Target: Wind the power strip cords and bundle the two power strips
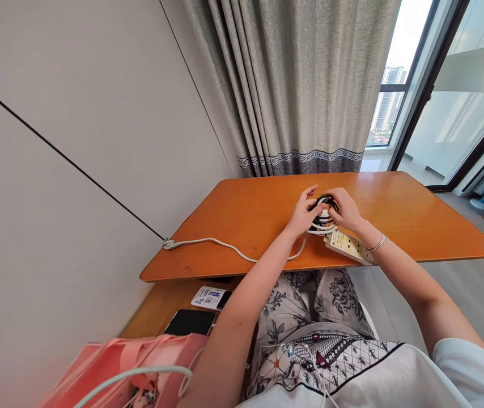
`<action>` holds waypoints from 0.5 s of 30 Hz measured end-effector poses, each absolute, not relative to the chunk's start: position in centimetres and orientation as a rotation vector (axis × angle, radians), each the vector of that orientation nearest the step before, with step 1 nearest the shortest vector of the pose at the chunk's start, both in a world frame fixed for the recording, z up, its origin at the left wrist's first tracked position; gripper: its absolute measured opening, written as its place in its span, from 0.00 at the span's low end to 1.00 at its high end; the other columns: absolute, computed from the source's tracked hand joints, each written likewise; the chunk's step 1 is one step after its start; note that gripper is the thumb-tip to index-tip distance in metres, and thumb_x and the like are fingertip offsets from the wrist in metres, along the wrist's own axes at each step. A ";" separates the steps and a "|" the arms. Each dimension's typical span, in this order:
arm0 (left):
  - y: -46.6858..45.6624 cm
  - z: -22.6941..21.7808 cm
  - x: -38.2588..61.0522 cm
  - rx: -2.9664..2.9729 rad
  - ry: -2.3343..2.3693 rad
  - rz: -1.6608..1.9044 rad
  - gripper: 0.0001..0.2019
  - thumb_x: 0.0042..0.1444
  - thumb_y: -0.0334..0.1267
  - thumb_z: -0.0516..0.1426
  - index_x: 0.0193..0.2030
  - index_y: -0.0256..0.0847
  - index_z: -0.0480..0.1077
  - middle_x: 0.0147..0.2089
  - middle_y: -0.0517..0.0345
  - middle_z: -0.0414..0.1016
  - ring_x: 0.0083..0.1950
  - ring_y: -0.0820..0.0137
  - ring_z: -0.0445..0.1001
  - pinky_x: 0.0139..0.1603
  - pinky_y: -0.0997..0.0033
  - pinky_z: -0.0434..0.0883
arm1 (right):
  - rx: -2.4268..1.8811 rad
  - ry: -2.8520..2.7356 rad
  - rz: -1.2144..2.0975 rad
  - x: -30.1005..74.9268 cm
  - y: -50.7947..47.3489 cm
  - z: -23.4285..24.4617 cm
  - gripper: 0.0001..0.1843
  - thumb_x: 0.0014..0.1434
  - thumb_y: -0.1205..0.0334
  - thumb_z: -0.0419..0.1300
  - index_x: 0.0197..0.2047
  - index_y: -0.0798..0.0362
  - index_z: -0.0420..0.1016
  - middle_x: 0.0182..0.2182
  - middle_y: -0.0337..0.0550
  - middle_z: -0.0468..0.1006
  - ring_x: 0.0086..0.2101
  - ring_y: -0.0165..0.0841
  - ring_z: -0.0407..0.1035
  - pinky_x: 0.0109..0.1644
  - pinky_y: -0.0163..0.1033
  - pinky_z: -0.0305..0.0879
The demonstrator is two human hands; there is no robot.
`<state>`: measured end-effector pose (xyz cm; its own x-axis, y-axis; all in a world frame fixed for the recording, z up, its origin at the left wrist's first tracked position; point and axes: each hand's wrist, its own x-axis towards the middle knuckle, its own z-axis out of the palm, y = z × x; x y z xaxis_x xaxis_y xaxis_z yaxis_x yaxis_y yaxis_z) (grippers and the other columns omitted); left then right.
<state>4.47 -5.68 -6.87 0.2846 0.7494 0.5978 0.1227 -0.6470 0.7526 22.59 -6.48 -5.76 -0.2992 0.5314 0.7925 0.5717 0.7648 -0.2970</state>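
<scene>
Both hands meet at a looped bundle of black and white cable (327, 220) above the wooden table. My left hand (302, 214) grips its left side, thumb across the front and the upper fingers lifted apart. From the right, my right hand (345, 208) curls around the loops; some of its fingertips are hidden behind the cable. A white power strip (347, 246) lies just below, near the table's front edge and partly under my right wrist. Its white cord (225, 243) runs left across the table to a plug (168, 243) by the wall.
The orange-brown table (259, 209) has rounded corners and stands against the wall. Below its left front are a phone-like black device (190, 322), a white printed card (206, 297) and a pink bag (161, 357). A grey curtain (305, 85) hangs behind.
</scene>
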 end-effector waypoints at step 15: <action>-7.2 -7.4 2.0 2.456 0.676 1.169 0.52 0.38 0.61 0.71 0.68 0.42 0.61 0.76 0.32 0.51 0.78 0.45 0.51 0.75 0.40 0.53 | -1.218 -1.718 -0.266 22.4 -6.3 -4.2 0.14 0.63 0.53 0.58 0.29 0.51 0.70 0.27 0.45 0.77 0.29 0.37 0.69 0.34 0.39 0.58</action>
